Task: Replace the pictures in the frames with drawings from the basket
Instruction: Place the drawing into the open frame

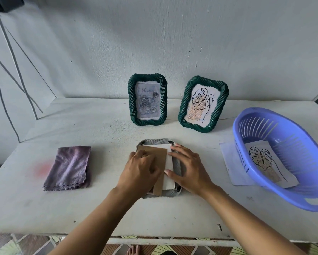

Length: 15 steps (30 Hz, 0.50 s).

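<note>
Third frame (pixel 154 141) lies face down on the counter (pixel 99 208), near the front edge, grey woven back up. A white sheet (pixel 170 162) sits in its back opening, and a brown backing board (pixel 158 151) lies skewed on top of the sheet, its lower end sticking out past the frame.

Left grip (pixel 139 172) is on the brown board with fingers curled over it. Can't tell if it's pinching the board or just pressing down. Right grip (pixel 189 170) is spread flat with straight fingers, thumb and fingertips touching the white sheet's right edge, palm over the frame's right side, holding nothing.

At the back two green woven frames stand upright, well apart from the hands:
- left green frame (pixel 164 100) holds a faded rose picture (pixel 147 100)
- right green frame (pixel 218 113) is tilted a bit and holds a leaf line drawing (pixel 200 105)

Blue slotted basket (pixel 283 201) is at the right of the counter with another leaf drawing (pixel 268 162) inside. A loose paper (pixel 228 159) pokes out from under its left side. A folded purple cloth (pixel 68 168) lies left of the face-down frame, apart from it.
</note>
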Each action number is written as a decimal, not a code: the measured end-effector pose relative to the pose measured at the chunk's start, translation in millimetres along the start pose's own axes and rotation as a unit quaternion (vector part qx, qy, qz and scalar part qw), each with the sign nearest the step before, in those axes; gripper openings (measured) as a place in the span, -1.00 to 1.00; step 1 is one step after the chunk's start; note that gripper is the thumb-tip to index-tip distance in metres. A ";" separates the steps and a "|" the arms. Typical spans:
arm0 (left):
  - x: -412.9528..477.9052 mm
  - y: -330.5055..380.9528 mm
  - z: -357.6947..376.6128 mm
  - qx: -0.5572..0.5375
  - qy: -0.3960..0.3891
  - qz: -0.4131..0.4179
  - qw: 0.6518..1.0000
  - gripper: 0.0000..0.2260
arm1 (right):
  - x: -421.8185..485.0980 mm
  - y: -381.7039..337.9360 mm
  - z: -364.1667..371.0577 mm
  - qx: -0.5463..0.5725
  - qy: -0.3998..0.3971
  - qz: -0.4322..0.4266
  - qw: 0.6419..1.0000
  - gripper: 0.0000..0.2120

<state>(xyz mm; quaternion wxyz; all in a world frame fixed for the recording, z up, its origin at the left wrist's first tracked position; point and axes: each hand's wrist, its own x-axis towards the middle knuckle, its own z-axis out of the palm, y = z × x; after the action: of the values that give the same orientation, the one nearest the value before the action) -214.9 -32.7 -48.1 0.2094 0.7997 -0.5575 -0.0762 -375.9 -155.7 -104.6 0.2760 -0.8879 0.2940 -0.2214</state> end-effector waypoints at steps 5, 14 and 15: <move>6.8 4.4 2.2 -0.006 -0.009 -0.013 1.000 -0.76 | 1.0 2.8 0.5 0.024 0.006 0.007 1.000 -0.50; 13.3 8.9 7.7 0.016 -0.020 -0.030 0.999 -0.64 | 0.6 3.2 -1.5 0.047 0.008 0.011 0.999 -0.46; 13.9 10.2 8.3 0.016 -0.019 -0.030 0.999 -0.63 | 0.5 2.7 -1.9 0.049 0.008 0.013 0.999 -0.46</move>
<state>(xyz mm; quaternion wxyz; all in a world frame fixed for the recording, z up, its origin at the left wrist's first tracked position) -221.6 -50.6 -49.8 0.1833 0.8175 -0.5386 -0.0889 -377.7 -158.6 -104.7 0.3198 -0.8676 0.2964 -0.2389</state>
